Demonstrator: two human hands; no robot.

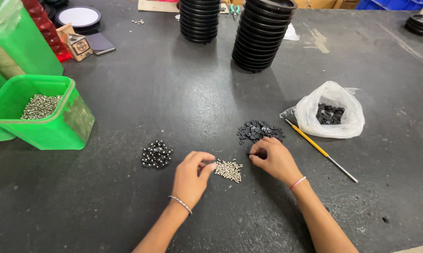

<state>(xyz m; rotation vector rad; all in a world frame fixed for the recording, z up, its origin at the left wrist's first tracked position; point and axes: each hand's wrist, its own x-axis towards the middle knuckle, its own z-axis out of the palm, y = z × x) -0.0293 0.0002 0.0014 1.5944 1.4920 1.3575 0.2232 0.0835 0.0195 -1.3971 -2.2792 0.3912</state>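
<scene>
While the left hand (pixel 192 175) pinches at the left edge of the screws (pixel 229 169), the right hand (pixel 272 158), fingers curled together, touches the washers (pixel 259 130) just beyond it; screws lie between both hands.

Even overhead light, soft shadows, sharp focus (slight wide-angle bending at edges).

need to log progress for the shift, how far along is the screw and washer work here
Done: a small pile of dark assembled pieces lies left of the hands. In hand: the left hand pinches at the loose silver screws, and the right hand picks at the black washers. Left: most of it, judging by the green bin of screws and the plastic bag of washers.
</scene>
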